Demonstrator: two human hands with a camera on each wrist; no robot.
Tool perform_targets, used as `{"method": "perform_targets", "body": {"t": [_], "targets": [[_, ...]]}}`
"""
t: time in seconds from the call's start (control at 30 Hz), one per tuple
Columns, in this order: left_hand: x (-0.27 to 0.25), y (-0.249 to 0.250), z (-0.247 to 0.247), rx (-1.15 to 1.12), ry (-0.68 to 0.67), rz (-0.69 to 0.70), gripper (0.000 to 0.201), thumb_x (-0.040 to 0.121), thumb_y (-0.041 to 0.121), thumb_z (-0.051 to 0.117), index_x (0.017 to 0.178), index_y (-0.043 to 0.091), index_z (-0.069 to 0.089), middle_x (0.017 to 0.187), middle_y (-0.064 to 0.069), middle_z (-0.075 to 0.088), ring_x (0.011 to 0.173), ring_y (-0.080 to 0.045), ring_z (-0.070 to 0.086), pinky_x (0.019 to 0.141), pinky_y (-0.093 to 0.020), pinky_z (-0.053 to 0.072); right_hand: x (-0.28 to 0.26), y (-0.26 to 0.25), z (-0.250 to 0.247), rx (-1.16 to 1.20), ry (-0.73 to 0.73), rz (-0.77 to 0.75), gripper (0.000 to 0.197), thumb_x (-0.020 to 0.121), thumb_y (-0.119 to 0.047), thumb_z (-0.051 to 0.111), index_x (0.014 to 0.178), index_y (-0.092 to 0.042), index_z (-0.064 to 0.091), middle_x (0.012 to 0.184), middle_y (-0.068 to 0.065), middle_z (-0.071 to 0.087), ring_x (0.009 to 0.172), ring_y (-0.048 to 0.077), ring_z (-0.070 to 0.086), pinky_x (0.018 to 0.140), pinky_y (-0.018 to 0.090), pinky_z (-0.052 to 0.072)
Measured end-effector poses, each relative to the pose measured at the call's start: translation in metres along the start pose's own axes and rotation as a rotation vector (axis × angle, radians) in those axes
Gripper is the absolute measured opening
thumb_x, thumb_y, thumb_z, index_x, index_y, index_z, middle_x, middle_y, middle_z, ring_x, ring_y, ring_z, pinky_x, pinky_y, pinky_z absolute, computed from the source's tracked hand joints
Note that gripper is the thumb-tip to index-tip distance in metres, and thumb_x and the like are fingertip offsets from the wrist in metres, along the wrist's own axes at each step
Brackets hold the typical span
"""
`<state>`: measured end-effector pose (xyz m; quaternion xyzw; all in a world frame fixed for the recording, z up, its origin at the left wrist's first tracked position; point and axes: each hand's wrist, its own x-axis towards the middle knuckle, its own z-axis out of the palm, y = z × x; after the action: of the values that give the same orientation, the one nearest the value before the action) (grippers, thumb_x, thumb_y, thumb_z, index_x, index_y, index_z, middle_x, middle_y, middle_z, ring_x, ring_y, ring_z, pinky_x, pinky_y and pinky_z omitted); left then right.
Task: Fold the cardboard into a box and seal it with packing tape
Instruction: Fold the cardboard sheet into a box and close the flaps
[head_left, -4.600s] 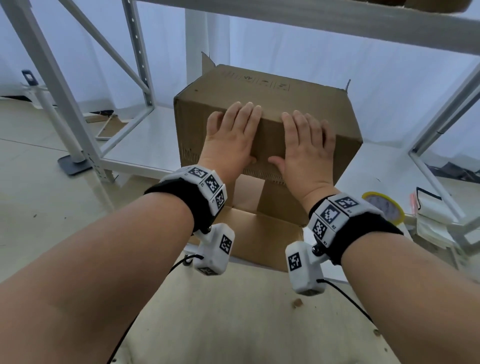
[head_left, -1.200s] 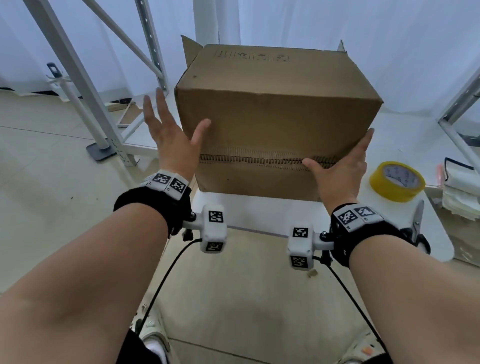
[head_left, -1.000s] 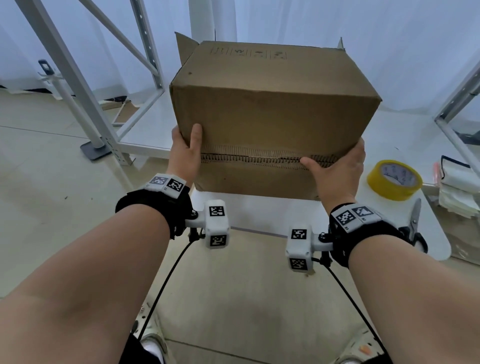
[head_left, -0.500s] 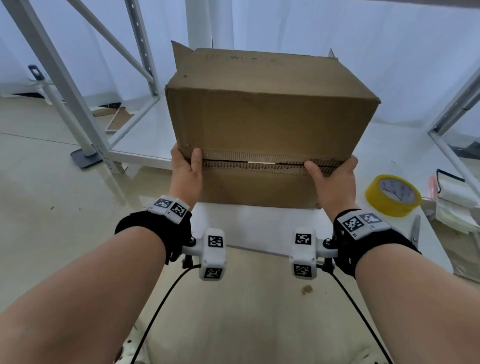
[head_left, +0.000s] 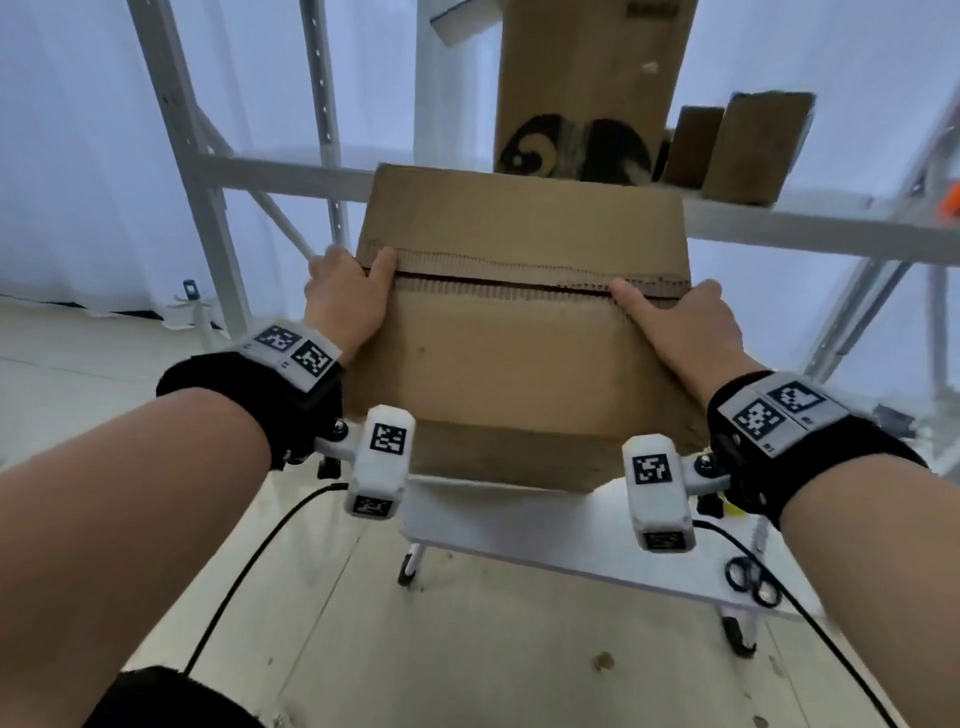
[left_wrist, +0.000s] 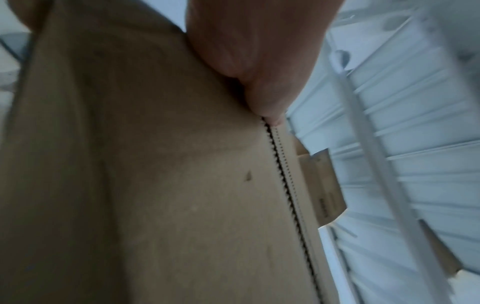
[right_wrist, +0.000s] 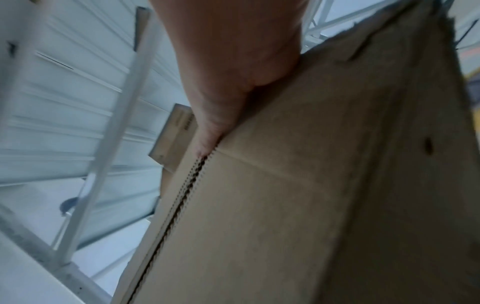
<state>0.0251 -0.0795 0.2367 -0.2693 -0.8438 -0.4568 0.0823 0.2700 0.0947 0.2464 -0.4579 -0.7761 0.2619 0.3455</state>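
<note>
White curtain backdrop w/ a pale metal shelving rack (head_left: 218, 171) and a low white table (head_left: 519, 519) in front of it.

Landmark: the cardboard box (head_left: 514, 364), held up at centre frame above the table's near edge, tilted so its flap face points toward the camera.

Left of the box: rack uprights, beige floor. The left hand (head_left: 345, 306) grips the box's left edge, thumb lying flat at the left end of the seam (head_left: 498, 283), other fingers wrapped round the side out of sight.

On the box: two flaps meet along that seam; a thin dark gap shows between the corrugated edges, no tape visible on it.

Above and behind the box: a taller carton (head_left: 587, 88) w/ a dark print and smaller brown boxes on the rack shelf.

Right of the box: the right hand (head_left: 685, 325) grips the right edge, thumb pressed at the seam's right end, fingers hidden round the side. Below right, black scissors (head_left: 753, 579) on the table.

Progress, judging by this: folding looks done on this face, flaps closed but only hand-held. Left to do: tape the seam; the far face can't be seen, so its state is unknown.
</note>
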Motion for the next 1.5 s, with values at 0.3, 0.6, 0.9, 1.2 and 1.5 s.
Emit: {"method": "perform_targets", "body": {"t": [0.3, 0.6, 0.9, 1.2, 1.5], "targets": [[-0.019, 0.033, -0.077, -0.02, 0.004, 0.027, 0.069, 0.089, 0.057, 0.043, 0.124, -0.002, 0.045, 0.125, -0.021, 0.048, 0.109, -0.04, 0.053, 0.093, -0.051, 0.046, -0.037, -0.037, -0.057, 0.0, -0.02, -0.149, 0.075, 0.08, -0.067, 0.056, 0.133, -0.016, 0.042, 0.124, 0.005, 0.058, 0.112, 0.028, 0.056, 0.093, 0.038, 0.045], [-0.025, 0.068, -0.101, -0.093, 0.188, 0.129, 0.048, 0.085, 0.051, 0.056, 0.097, 0.005, 0.059, 0.094, -0.007, 0.061, 0.088, -0.026, 0.057, 0.08, -0.038, 0.049, -0.031, -0.055, -0.089, 0.32, 0.016, -0.14, 0.042, 0.072, -0.051, 0.066, 0.109, -0.032, 0.058, 0.106, -0.008, 0.065, 0.099, 0.019, 0.062, 0.091, 0.046, 0.051], [-0.005, 0.059, -0.039, 0.149, -0.054, 0.02, 0.056, 0.09, 0.048, 0.05, 0.101, -0.006, 0.06, 0.103, -0.022, 0.063, 0.095, -0.036, 0.06, 0.074, -0.038, 0.047, -0.003, -0.023, -0.056, -0.024, 0.046, 0.003, 0.052, 0.085, -0.051, 0.062, 0.113, -0.008, 0.061, 0.109, 0.01, 0.064, 0.099, 0.03, 0.059, 0.073, 0.031, 0.04], [0.028, 0.048, 0.024, 0.144, -0.231, -0.11, 0.042, 0.09, 0.042, 0.057, 0.089, 0.001, 0.053, 0.101, -0.019, 0.061, 0.09, -0.033, 0.059, 0.072, -0.034, 0.043, 0.048, 0.012, -0.026, 0.056, -0.208, 0.084, 0.037, 0.089, -0.019, 0.059, 0.124, -0.007, 0.054, 0.109, 0.003, 0.054, 0.098, 0.024, 0.054, 0.082, 0.034, 0.047], [0.035, 0.028, 0.022, -0.124, -0.358, -0.226, 0.07, 0.084, 0.051, 0.063, 0.132, 0.003, 0.048, 0.132, -0.013, 0.051, 0.116, -0.028, 0.051, 0.094, -0.036, 0.044, 0.057, 0.029, -0.017, 0.298, -0.37, 0.153, 0.046, 0.091, -0.013, 0.059, 0.135, -0.021, 0.051, 0.132, 0.006, 0.051, 0.104, 0.018, 0.056, 0.076, 0.023, 0.049]]}}
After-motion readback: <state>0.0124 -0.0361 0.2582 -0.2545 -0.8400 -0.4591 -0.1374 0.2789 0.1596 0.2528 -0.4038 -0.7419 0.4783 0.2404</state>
